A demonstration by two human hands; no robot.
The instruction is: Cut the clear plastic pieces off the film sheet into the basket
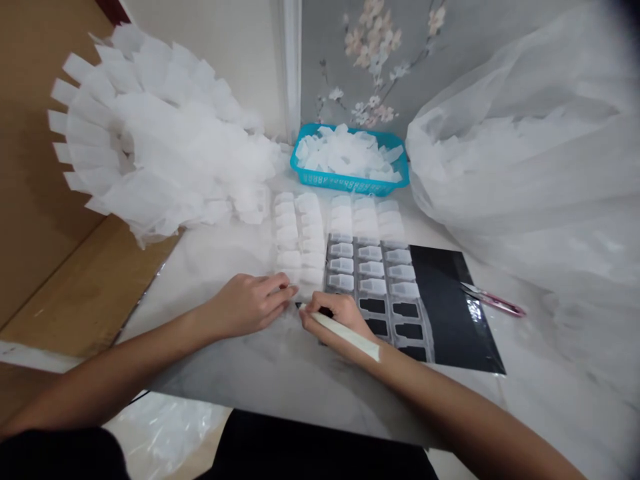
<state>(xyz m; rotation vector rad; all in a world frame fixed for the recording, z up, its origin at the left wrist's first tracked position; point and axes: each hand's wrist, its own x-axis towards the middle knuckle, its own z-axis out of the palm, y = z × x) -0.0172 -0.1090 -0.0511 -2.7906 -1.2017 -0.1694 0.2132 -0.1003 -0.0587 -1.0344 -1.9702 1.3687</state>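
Between the fingers of my right hand [335, 313] is a slim pale tool [350, 337] with a dark tip, which points left toward my other hand. My left hand [255, 303] has its fingers pressed together at the lower end of the rows of white pieces [289, 237]; what they pinch is too small to make out. A clear tray [355, 267] with shaped slots lies partly under my right hand on a black sheet [443, 300]. White pieces fill its upper slots, while several lower ones show black.
A blue basket [350, 180] of white pieces stands at the back. A large white bundle [165, 133] is at the left, a filled translucent bag [520, 153] at the right. Pink-handled snips [500, 302] lie across the black sheet's right edge.
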